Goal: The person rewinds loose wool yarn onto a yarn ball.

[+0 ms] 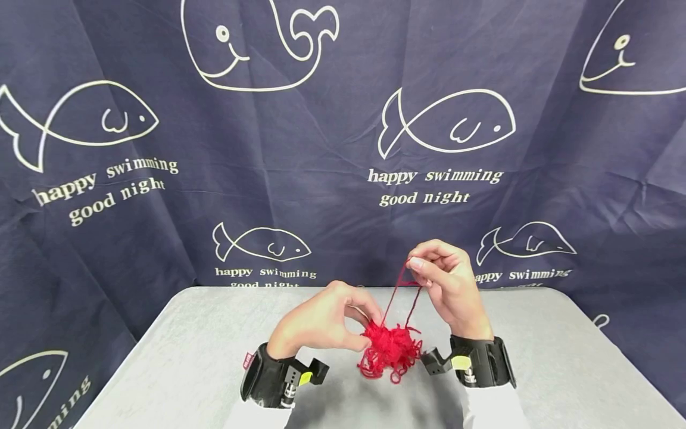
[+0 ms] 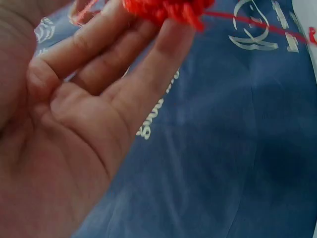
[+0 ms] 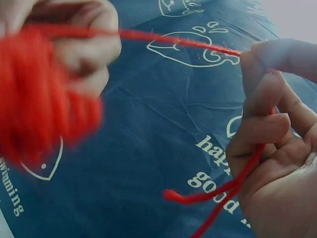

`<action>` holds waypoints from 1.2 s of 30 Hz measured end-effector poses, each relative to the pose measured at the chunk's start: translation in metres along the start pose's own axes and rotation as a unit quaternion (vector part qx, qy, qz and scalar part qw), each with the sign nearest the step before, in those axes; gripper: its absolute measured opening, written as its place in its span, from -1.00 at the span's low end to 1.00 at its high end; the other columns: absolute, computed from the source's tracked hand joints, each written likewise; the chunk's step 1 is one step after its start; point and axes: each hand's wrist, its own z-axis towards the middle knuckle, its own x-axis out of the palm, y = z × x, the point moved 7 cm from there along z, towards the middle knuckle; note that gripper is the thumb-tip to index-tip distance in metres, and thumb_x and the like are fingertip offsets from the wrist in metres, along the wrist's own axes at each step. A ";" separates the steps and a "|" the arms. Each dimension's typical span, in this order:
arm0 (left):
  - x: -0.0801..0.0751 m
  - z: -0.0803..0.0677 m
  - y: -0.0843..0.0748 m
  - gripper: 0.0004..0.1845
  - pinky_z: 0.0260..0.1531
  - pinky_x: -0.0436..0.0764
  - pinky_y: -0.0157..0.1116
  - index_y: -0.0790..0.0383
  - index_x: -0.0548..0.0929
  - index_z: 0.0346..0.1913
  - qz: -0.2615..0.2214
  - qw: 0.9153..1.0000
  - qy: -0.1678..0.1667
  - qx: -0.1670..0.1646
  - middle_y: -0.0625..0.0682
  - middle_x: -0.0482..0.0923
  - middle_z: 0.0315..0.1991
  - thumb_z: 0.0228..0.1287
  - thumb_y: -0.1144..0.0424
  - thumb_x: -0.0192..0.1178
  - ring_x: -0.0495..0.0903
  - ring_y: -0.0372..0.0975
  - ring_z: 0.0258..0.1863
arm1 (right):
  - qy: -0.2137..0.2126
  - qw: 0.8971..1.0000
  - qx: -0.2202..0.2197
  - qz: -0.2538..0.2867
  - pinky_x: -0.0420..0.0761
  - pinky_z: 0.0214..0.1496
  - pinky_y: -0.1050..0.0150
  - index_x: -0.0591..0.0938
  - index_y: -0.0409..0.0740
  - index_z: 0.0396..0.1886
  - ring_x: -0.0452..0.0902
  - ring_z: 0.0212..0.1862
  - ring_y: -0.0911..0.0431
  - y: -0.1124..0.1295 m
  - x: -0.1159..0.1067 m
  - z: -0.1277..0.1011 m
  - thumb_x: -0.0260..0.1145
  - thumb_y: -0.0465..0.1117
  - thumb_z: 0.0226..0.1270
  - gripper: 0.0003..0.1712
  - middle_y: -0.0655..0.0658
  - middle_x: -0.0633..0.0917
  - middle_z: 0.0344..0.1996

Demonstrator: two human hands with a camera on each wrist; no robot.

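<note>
A fluffy bundle of red yarn [image 1: 391, 351], with loops hanging from its lower side, is in the head view over the table's middle. My left hand [image 1: 329, 319] grips its left side between thumb and fingers; in the left wrist view the yarn bundle [image 2: 166, 10] shows at the fingertips. Up and to the right, my right hand [image 1: 447, 283] pinches a red strand between thumb and forefinger. In the right wrist view that strand [image 3: 173, 39] runs taut from the bundle, passes through the right hand's curled fingers, and a loose yarn end [image 3: 173, 196] dangles below.
A pale grey table [image 1: 203, 339] lies under both hands. Behind its far edge hangs a dark blue curtain [image 1: 321, 155] printed with white fish and lettering. Black straps with small cameras sit on both wrists.
</note>
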 end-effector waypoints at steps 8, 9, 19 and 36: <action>-0.001 -0.004 -0.023 -0.73 -0.10 0.72 0.08 0.49 0.66 -0.18 -0.177 0.976 0.020 0.125 0.36 0.62 -0.20 0.02 0.64 0.41 0.65 -0.16 -0.13 | -0.083 0.993 0.045 -0.067 0.20 -0.56 0.38 0.75 -0.23 -0.31 0.31 -0.60 0.22 -0.017 -0.017 0.002 0.29 -0.57 0.29 -0.78 -0.05 0.73 -0.47; -0.004 -0.004 -0.025 -0.73 -0.10 0.71 0.10 0.51 0.65 -0.17 -0.190 0.971 0.006 0.143 0.34 0.62 -0.19 0.02 0.66 0.40 0.65 -0.14 -0.12 | -0.087 0.990 0.056 -0.095 0.22 -0.57 0.39 0.75 -0.25 -0.31 0.31 -0.61 0.23 -0.021 -0.018 0.002 0.33 -0.55 0.28 -0.83 -0.04 0.73 -0.48; -0.054 -0.017 -0.016 -0.60 -0.13 0.73 -0.29 0.20 0.77 -0.14 -0.279 0.888 -0.310 0.194 0.06 0.70 -0.11 0.01 0.69 0.35 0.71 -0.19 -0.13 | 0.015 0.945 0.121 -0.303 0.48 -0.52 0.37 0.73 -0.32 -0.30 0.47 -0.55 0.19 -0.040 -0.005 0.000 0.47 -0.41 0.20 -0.91 -0.04 0.70 -0.50; -0.076 -0.038 0.008 -0.70 -0.18 0.76 -0.21 0.52 0.71 -0.16 -0.048 0.825 -0.557 0.083 0.15 0.68 -0.21 -0.03 0.64 0.45 0.70 -0.18 -0.24 | 0.158 0.907 0.056 -0.386 0.41 -0.61 0.36 0.76 0.04 -0.39 0.42 -0.63 0.17 -0.024 0.047 -0.009 0.48 -0.40 0.17 -0.79 0.11 0.60 -0.62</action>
